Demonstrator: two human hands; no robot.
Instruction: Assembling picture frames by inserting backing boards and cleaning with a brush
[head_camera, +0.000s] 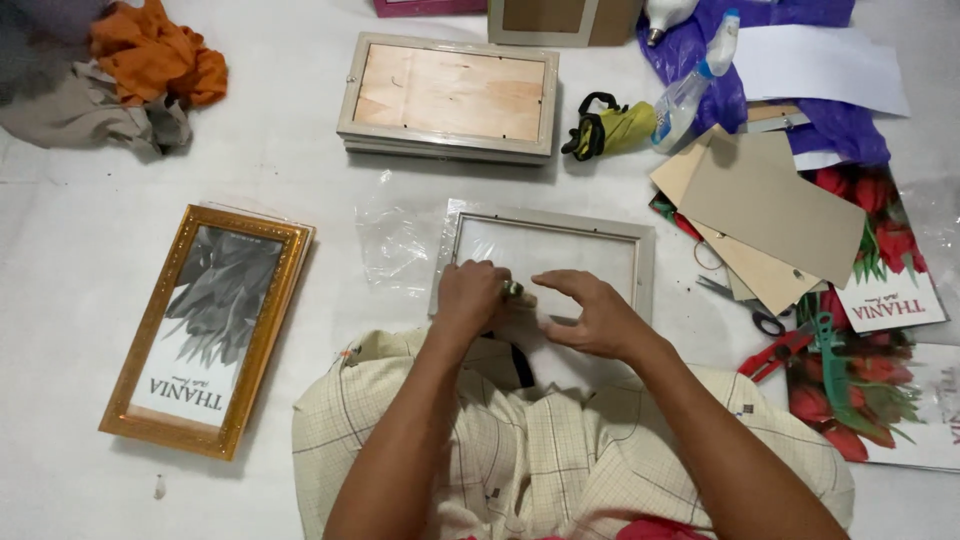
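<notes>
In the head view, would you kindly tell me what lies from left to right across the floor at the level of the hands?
Gold picture frame → left hand → right hand, both on the pale grey frame → scissors → red cutter → tulip prints.

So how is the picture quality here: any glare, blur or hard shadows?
Head view: even, soft light, only faint shadows under the hands; left hand and right hand reasonably sharp on the pale frame; mild sheen on the clear plastic sheet; top-left corner smeared.
</notes>
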